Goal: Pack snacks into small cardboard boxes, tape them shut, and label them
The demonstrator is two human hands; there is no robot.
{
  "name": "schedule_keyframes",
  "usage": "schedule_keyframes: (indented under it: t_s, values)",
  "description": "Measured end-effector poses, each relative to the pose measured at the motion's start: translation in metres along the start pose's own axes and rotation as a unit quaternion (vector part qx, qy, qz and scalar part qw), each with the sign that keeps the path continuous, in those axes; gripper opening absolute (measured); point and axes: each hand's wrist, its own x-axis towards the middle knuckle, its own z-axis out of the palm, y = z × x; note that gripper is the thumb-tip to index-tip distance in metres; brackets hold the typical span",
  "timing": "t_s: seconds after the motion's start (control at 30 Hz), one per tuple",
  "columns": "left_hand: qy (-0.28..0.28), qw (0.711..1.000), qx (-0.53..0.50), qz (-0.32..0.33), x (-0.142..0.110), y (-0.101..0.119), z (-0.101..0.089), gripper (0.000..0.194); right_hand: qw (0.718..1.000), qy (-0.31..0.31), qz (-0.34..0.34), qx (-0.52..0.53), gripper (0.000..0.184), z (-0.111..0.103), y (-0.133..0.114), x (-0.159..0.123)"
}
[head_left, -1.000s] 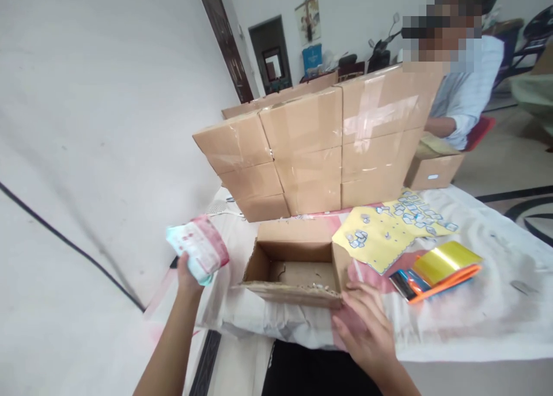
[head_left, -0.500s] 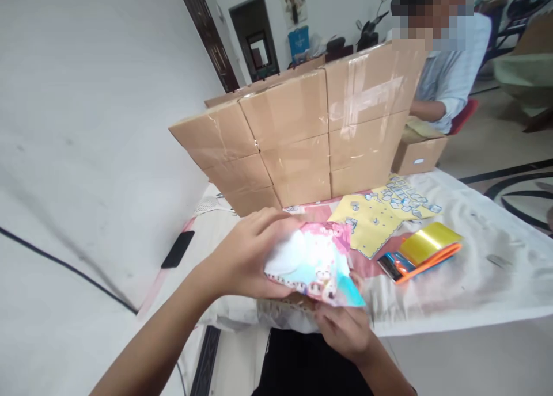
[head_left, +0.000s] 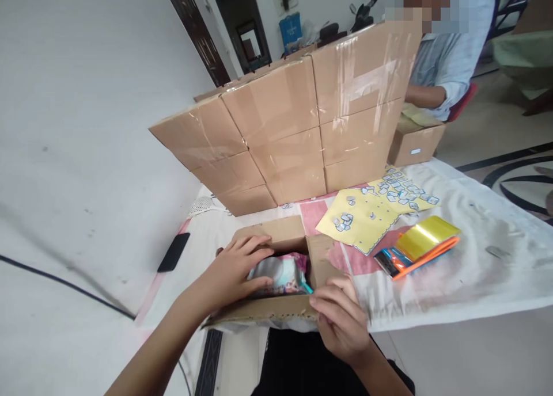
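A small open cardboard box (head_left: 280, 232) sits on the table right in front of me. A pink and light-blue printed packet (head_left: 283, 274) lies inside it. My left hand (head_left: 235, 266) reaches into the box with fingers curved over the packet, pressing on it. My right hand (head_left: 339, 318) grips the box's near flap at the front right corner, fingers closed on the cardboard.
Taped cardboard boxes (head_left: 294, 120) are stacked in a wall behind the open box. A yellow sticker sheet (head_left: 374, 214), a yellow tape roll in an orange dispenser (head_left: 417, 246) and a black phone (head_left: 173, 251) lie on the cloth. Another person (head_left: 449, 56) sits at the far right.
My left hand brought the packet from the left, both hands held it over the box, and now it lies inside. The right hand has returned to the box's near flap.
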Motion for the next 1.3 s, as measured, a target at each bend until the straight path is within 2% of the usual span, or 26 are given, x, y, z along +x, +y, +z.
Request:
schedule_keyframes:
  t_s: [0.07, 0.13, 0.17, 0.23, 0.3, 0.33, 0.37, 0.4, 0.43, 0.47, 0.5, 0.53, 0.6, 0.67, 0.73, 0.77, 0.83, 0.9, 0.93, 1.0, 1.07, 1.13, 1.17, 1.23, 1.3]
  values:
    - [0.021, 1.000, 0.011, 0.004, -0.008, -0.008, -0.001, 0.037, 1.000, -0.015, 0.003, 0.009, 0.038, -0.001, -0.002, 0.001]
    - [0.093, 0.995, 0.023, -0.017, -0.022, -0.015, -0.001, 0.031, 1.000, -0.001, 0.001, -0.005, 0.041, 0.000, -0.002, -0.001]
    - [0.143, 0.989, 0.020, -0.044, -0.031, -0.019, 0.001, 0.030, 1.000, 0.025, 0.006, -0.018, 0.042, 0.001, -0.001, -0.004]
    - [0.254, 0.959, -0.018, -0.124, -0.051, -0.026, 0.013, 0.032, 0.992, 0.117, 0.050, -0.020, 0.043, 0.005, 0.003, -0.010]
    - [0.375, 0.898, -0.107, -0.205, -0.071, -0.029, 0.036, 0.033, 0.973, 0.185, 0.132, 0.044, 0.047, 0.008, 0.011, -0.014]
    - [0.431, 0.857, -0.165, -0.229, -0.080, -0.030, 0.051, 0.034, 0.963, 0.184, 0.177, 0.090, 0.049, 0.009, 0.015, -0.013]
    - [0.478, 0.814, -0.230, -0.236, -0.086, -0.030, 0.068, 0.037, 0.956, 0.155, 0.212, 0.130, 0.050, 0.009, 0.019, -0.011]
    - [0.503, 0.783, -0.289, -0.227, -0.091, -0.028, 0.086, 0.045, 0.955, 0.101, 0.233, 0.156, 0.050, 0.008, 0.023, -0.006]
    - [0.499, 0.773, -0.334, -0.207, -0.094, -0.026, 0.103, 0.055, 0.957, 0.029, 0.236, 0.166, 0.051, 0.006, 0.027, 0.000]
    - [0.478, 0.780, -0.359, -0.183, -0.095, -0.024, 0.118, 0.062, 0.959, -0.044, 0.227, 0.163, 0.052, 0.005, 0.030, 0.007]
    - [0.454, 0.800, -0.363, -0.149, -0.095, -0.021, 0.130, 0.066, 0.960, -0.106, 0.209, 0.151, 0.056, 0.003, 0.032, 0.014]
    - [0.435, 0.823, -0.350, -0.110, -0.095, -0.018, 0.139, 0.066, 0.960, -0.154, 0.192, 0.136, 0.059, 0.002, 0.033, 0.021]
    - [0.417, 0.854, -0.308, -0.047, -0.091, -0.012, 0.146, 0.056, 0.958, -0.192, 0.180, 0.109, 0.064, 0.003, 0.034, 0.031]
    - [0.425, 0.858, -0.284, -0.041, -0.086, -0.006, 0.144, 0.042, 0.961, -0.172, 0.195, 0.096, 0.065, 0.006, 0.037, 0.034]
    - [0.440, 0.842, -0.282, -0.132, -0.078, 0.002, 0.137, 0.029, 0.959, -0.126, 0.228, 0.114, 0.063, 0.012, 0.043, 0.032]
    - [0.454, 0.825, -0.280, -0.188, -0.074, 0.007, 0.135, 0.030, 0.951, -0.104, 0.257, 0.135, 0.061, 0.016, 0.048, 0.031]
    - [0.475, 0.790, -0.264, -0.283, -0.065, 0.015, 0.132, 0.043, 0.923, -0.092, 0.322, 0.191, 0.063, 0.022, 0.056, 0.033]
    - [0.474, 0.782, -0.237, -0.329, -0.057, 0.020, 0.130, 0.051, 0.903, -0.100, 0.338, 0.247, 0.070, 0.026, 0.063, 0.040]
    - [0.470, 0.785, -0.220, -0.338, -0.055, 0.021, 0.130, 0.053, 0.905, -0.096, 0.318, 0.265, 0.074, 0.028, 0.064, 0.044]
    - [0.470, 0.793, -0.167, -0.348, -0.054, 0.022, 0.127, 0.054, 0.927, -0.095, 0.245, 0.267, 0.077, 0.029, 0.063, 0.051]
    - [0.490, 0.797, -0.104, -0.337, -0.055, 0.027, 0.120, 0.055, 0.949, -0.130, 0.180, 0.223, 0.062, 0.028, 0.059, 0.054]
    - [0.502, 0.813, -0.065, -0.289, -0.053, 0.038, 0.111, 0.051, 0.957, -0.179, 0.151, 0.169, 0.047, 0.025, 0.054, 0.050]
    - [0.494, 0.829, -0.066, -0.255, -0.050, 0.046, 0.107, 0.047, 0.960, -0.193, 0.144, 0.145, 0.046, 0.022, 0.051, 0.046]
    - [0.453, 0.865, -0.085, -0.197, -0.040, 0.062, 0.100, 0.036, 0.968, -0.189, 0.141, 0.088, 0.050, 0.012, 0.046, 0.035]
    - [0.414, 0.887, -0.089, -0.183, -0.026, 0.076, 0.097, 0.028, 0.983, -0.124, 0.138, 0.003, 0.048, -0.007, 0.039, 0.023]
